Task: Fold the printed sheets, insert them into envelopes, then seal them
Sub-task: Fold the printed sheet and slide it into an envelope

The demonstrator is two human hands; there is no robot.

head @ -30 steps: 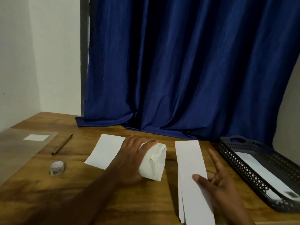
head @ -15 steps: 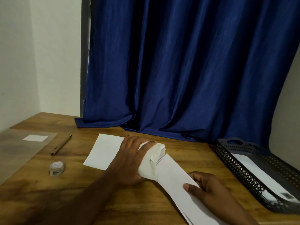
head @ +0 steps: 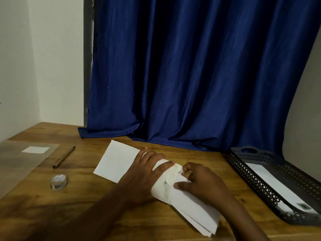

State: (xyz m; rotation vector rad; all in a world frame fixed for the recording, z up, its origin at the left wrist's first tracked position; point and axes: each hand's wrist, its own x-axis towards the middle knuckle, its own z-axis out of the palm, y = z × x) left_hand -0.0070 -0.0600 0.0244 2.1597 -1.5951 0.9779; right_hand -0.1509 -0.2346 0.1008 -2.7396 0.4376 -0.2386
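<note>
White folded sheet [head: 194,206] angled lower-right, upper end inside envelope [head: 119,159]

Left hand [head: 142,173] grips the envelope [head: 163,184] open on the table [head: 86,206] while right hand [head: 199,181] holds the folded sheet [head: 196,211] at its mouth.

I see a blue curtain [head: 199,70] hanging down onto the back of the wooden table [head: 83,202]. A pen [head: 64,156] lies at my left, beside a clear sheet [head: 15,164] with a white label [head: 36,149] on it.
</note>
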